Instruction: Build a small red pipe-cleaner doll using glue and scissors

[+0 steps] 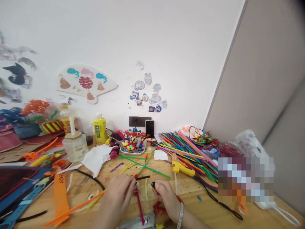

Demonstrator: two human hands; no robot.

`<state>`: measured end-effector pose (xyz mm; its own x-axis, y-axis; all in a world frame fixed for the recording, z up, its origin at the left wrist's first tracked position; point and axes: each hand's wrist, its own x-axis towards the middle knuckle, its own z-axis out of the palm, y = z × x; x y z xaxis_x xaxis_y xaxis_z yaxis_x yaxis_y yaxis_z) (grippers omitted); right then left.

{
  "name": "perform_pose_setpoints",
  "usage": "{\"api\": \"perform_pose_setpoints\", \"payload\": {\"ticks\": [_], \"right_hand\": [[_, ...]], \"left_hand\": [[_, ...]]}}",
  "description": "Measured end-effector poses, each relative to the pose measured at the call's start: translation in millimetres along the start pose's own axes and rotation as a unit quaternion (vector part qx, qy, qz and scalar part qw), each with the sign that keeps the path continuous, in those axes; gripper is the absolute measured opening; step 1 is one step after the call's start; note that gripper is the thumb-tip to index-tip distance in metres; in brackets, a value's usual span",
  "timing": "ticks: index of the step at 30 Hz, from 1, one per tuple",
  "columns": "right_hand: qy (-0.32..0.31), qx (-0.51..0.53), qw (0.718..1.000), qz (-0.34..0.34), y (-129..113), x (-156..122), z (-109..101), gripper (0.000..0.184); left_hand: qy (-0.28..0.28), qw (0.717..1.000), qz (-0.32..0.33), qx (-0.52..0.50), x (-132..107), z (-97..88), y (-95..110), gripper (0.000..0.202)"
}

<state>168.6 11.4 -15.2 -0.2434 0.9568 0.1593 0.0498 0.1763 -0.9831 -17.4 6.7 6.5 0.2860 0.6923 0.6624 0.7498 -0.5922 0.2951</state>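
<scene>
Pinching a magenta-stemmed piece (140,206) in the left hand (121,191), curling the right hand (165,194) around a black-tipped object (153,184), near the yellow glue gun (183,168)!

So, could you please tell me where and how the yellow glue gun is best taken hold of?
The glue gun is probably best gripped by its handle, from above on the near side: the handle juts right, clear of the nozzle, which points away. The right hand is nearest but holds a small dark piece, so would need freeing first.
</scene>
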Motion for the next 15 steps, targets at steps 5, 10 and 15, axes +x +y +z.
{"api": "perform_pose_setpoints", "payload": {"ticks": [5, 10, 15], "right_hand": [[0.005, -0.023, 1.0, -0.009, 1.3, -0.5, 0.1, 0.036], [0.062, -0.028, 0.998, 0.004, 6.2, -0.6, -0.3, 0.039], [0.089, -0.027, 0.996, 0.007, 5.9, -0.7, 0.9, 0.038]], "left_hand": [[0.01, 1.0, 0.008, 0.0, 0.7, -1.0, 0.7, 0.019], [0.002, 1.0, 0.015, 0.0, -0.3, -0.5, -0.6, 0.018], [0.005, 1.0, 0.02, 0.002, 0.0, -0.1, -0.1, 0.018]]}}
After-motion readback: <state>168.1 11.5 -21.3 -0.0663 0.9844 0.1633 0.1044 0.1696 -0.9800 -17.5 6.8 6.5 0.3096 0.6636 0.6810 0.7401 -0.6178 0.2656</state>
